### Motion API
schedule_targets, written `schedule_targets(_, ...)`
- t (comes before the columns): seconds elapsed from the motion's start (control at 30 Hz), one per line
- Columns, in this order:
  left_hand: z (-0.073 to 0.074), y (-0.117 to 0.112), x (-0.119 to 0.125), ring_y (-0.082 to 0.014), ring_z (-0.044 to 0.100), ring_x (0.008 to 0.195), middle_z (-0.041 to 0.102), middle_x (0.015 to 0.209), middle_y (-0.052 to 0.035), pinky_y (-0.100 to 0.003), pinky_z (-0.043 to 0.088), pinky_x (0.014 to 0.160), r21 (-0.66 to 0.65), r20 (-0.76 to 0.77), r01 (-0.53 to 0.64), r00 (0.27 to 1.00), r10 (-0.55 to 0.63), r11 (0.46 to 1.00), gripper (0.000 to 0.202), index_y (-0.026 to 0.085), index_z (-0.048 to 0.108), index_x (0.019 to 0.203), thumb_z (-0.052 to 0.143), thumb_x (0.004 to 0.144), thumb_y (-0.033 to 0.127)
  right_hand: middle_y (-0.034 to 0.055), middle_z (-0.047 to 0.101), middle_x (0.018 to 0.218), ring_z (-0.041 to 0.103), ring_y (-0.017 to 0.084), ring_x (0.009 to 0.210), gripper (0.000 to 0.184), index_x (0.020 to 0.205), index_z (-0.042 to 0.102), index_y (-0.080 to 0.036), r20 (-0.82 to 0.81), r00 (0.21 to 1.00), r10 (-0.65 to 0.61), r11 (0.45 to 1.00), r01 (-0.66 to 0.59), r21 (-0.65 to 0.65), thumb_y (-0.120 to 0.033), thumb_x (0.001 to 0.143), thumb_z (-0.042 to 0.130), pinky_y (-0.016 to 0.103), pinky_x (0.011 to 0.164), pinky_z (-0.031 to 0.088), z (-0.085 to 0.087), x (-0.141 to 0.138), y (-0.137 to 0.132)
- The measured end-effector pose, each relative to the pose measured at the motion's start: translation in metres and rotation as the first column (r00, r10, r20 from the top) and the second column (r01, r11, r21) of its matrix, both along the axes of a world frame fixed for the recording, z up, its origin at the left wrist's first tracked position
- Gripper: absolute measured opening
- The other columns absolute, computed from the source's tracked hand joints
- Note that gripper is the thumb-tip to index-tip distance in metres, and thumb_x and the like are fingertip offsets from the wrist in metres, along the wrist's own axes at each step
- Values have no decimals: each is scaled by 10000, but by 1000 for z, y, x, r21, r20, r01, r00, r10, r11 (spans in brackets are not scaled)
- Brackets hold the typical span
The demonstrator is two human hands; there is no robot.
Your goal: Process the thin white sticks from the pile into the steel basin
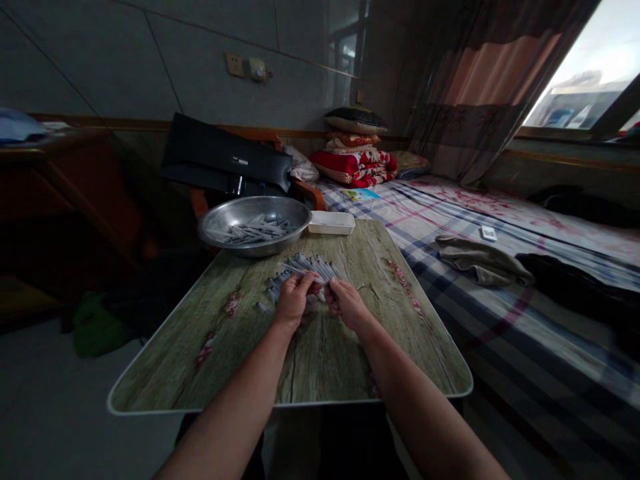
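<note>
Slim whitish tubes with dark tips (313, 262) lie in a loose, fanned pile at the middle of the table, possibly pen barrels; their exact kind is too small to tell. My left hand (294, 298) is at the near side of the pile, thumb and forefinger pinched on a tube. Close beside it on the right, my right hand (349, 305) is closed, with its thumb pressed on the near ends of several tubes. The undersides of both hands and the lower tube ends are hidden. A few more tubes (265, 308) lie left of my left hand.
A wide metal basin (260, 250) with many similar tubes stands at the table's back left. Next to it is a white rectangular tray (331, 228). The wood-patterned table (325, 373) adjoins a bed (500, 313) on the right. A black monitor-like panel (225, 157) leans behind the basin.
</note>
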State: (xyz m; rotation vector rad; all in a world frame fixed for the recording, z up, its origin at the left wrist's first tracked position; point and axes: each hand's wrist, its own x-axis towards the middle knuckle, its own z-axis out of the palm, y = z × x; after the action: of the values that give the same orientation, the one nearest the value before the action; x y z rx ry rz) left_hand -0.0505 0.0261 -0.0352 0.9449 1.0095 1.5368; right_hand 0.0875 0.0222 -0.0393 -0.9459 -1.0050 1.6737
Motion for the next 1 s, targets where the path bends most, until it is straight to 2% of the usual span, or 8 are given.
schedule_targets(0.23,2,2,-3,-159,653,595,701,681,-24,-268,518,588,-4,31,-81,996,81,997,452,163,704,763,830,625,575,-109,403,533,273,55,397,330,818,473,-236,-78,997,8,995,-1,98,-365,719,759,191,384,155,2,-1,-2)
schedule_targets(0.37,3,3,-6,-141,622,566,669,647,-6,-243,484,537,-9,74,-128,989,128,992,467,163,690,765,822,625,589,-103,487,589,264,48,390,333,838,444,-241,-196,979,52,998,-56,-17,-201,605,679,179,372,103,7,3,-3)
schedule_targets(0.5,3,1,-5,-126,601,556,649,658,8,-233,473,528,25,48,-99,994,98,995,434,171,667,775,811,657,563,-72,556,643,269,51,399,296,891,501,-227,-236,963,130,980,-161,-119,-254,634,647,177,375,88,10,5,-4)
schedule_targets(0.63,2,-1,-1,-116,586,554,645,670,22,-234,477,551,67,-5,-74,997,74,995,397,179,654,822,812,684,516,-75,494,593,242,34,404,299,793,514,-203,-158,977,145,985,-158,-74,-372,696,740,182,386,86,10,3,-5)
schedule_targets(0.73,3,-2,-2,-121,595,565,655,674,15,-235,475,557,70,0,-84,996,84,994,363,181,640,779,802,695,495,-80,466,572,230,27,405,321,731,486,-203,-141,976,166,984,-174,-45,-362,680,759,182,396,91,8,3,-5)
schedule_targets(0.8,4,1,-6,-129,621,585,675,692,4,-240,486,575,64,85,-120,990,115,991,322,182,627,755,773,722,466,-80,458,557,222,31,402,273,720,483,-205,-142,976,168,983,-176,-48,-316,668,727,186,397,83,7,6,-3)
schedule_targets(0.87,6,6,-13,-140,653,613,692,698,-3,-256,514,619,19,255,-179,952,168,984,247,185,607,752,718,760,406,-88,416,521,201,38,396,226,689,463,-210,-159,972,174,980,-187,-71,-272,647,677,194,391,73,6,10,-1)
schedule_targets(1.0,6,16,-32,-141,670,631,695,684,-10,-286,553,680,-162,577,-206,774,262,965,60,194,553,733,591,774,215,-103,308,459,160,53,387,212,635,402,-231,-218,968,121,980,-152,-131,-264,606,609,210,380,70,5,16,6)
